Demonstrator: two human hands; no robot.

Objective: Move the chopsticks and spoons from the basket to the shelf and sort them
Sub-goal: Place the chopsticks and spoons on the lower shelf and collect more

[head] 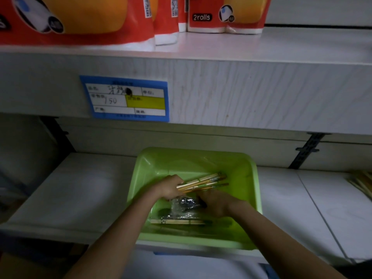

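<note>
Your bare forearms reach forward and converge. Your left hand (170,189) grips the chopsticks (203,183); your right hand (214,204), knuckles up, seems curled downward, its fingertips hidden.

Both hands are down in the green basket (249,178) on the lower shelf (90,188). The left hand (171,188) grips a bundle of chopsticks (203,183); the right hand (215,204) touches a clear plastic packet (185,206) just below, grip unclear.

"2rolls" in white on a black tag, on red paper-roll pack (225,15), upper shelf. Blue-bordered price label (124,98) on shelf front edge: handwritten "150"; remaining print unreadable.
</note>
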